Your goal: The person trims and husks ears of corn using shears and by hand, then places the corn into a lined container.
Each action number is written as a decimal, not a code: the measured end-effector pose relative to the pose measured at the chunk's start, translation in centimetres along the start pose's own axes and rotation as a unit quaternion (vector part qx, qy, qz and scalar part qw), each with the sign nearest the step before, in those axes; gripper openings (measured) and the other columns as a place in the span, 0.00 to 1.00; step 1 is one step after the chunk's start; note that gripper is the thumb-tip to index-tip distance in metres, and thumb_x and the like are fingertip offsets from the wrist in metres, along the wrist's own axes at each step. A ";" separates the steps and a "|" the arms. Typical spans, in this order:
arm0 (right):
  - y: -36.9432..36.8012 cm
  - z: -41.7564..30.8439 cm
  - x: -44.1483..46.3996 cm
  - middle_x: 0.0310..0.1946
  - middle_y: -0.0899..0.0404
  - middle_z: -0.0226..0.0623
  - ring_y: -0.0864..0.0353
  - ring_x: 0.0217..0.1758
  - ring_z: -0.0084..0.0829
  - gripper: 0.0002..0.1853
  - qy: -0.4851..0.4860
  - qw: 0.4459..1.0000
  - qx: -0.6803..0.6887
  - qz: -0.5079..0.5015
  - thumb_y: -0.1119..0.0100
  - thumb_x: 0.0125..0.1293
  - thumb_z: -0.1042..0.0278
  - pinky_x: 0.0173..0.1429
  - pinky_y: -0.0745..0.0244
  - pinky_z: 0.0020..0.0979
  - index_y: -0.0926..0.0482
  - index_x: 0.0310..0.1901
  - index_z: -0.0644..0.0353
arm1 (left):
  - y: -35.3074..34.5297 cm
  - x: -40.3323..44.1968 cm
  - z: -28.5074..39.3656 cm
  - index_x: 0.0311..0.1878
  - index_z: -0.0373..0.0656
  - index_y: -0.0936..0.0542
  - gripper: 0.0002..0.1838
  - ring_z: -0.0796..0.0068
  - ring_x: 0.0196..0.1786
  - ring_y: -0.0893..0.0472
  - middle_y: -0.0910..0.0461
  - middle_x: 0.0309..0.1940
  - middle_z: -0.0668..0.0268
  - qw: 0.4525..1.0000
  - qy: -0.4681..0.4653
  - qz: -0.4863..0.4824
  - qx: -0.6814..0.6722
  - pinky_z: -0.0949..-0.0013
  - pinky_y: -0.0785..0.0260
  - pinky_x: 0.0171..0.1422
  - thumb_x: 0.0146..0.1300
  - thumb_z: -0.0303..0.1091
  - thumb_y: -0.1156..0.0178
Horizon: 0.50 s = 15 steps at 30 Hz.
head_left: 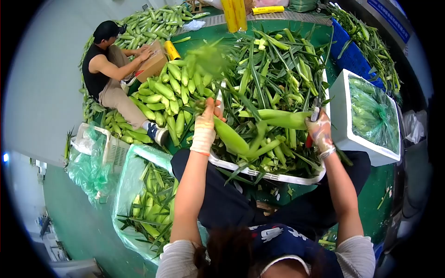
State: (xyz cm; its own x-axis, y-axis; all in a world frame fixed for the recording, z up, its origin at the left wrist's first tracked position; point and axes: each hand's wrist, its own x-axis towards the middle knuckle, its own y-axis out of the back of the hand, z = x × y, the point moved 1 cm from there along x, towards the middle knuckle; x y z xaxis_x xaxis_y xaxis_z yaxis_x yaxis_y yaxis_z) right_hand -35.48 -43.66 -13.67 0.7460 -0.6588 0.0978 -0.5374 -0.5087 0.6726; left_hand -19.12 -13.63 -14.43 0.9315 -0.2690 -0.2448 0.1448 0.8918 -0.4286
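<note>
My left hand (209,121), in a pale glove with a wrapped wrist, is at the left rim of a white crate (287,178), its fingers apart. A green ear of corn (230,136) in husk slants just below it. My right hand (319,131), in a patterned glove, grips pruning shears (315,107) with a red handle, blades upward. The thick end of another long green ear (285,119) meets this hand; whether the fingers hold it too, I cannot tell. Leaves and stalks (273,69) fill the crate. A blurred green ear (208,58) appears above the corn pile (169,90).
Left of the pile, a person (109,69) sits handling a cardboard box (152,65). A foam box (340,134) with bagged corn stands right, near a blue crate (345,51) of leaves. A green-lined container (123,199) of husks and a pale basket (116,155) lie left.
</note>
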 end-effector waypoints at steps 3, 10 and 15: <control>0.2 -1.2 -0.8 0.33 0.23 0.52 0.21 0.35 0.49 0.22 0.113 0.962 -0.245 0.033 0.40 0.56 0.56 0.40 0.25 0.43 0.30 0.43 0.67 | -0.6 0.0 -2.3 0.33 0.40 0.23 0.22 0.77 0.18 0.33 0.33 0.16 0.72 0.992 0.027 -0.005 0.126 0.72 0.35 0.25 0.62 0.53 0.38; -4.3 -6.6 -6.3 0.43 0.25 0.51 0.22 0.43 0.46 0.43 0.131 0.951 0.048 -0.275 0.26 0.43 0.45 0.50 0.24 0.41 0.38 0.52 0.65 | -9.3 -1.7 3.4 0.30 0.44 0.25 0.22 0.77 0.15 0.38 0.34 0.14 0.72 0.987 0.052 -0.112 0.103 0.70 0.42 0.22 0.63 0.55 0.41; -7.2 -9.7 -3.4 0.39 0.19 0.34 0.19 0.40 0.27 0.25 0.040 0.845 0.466 -0.260 0.30 0.53 0.67 0.47 0.23 0.29 0.29 0.51 0.64 | -11.5 -0.1 7.5 0.58 0.35 0.30 0.31 0.67 0.47 0.21 0.19 0.42 0.60 0.960 -0.141 -0.228 0.079 0.66 0.30 0.54 0.60 0.48 0.37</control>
State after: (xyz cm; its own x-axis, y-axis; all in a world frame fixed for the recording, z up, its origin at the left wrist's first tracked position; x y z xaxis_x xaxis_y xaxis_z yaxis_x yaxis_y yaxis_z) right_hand -30.32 -32.36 -11.75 0.9805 -0.1925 0.0406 -0.1787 -0.9576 -0.2258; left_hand -18.35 -21.12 -2.99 0.8090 -0.5555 0.1921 0.5875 0.7546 -0.2922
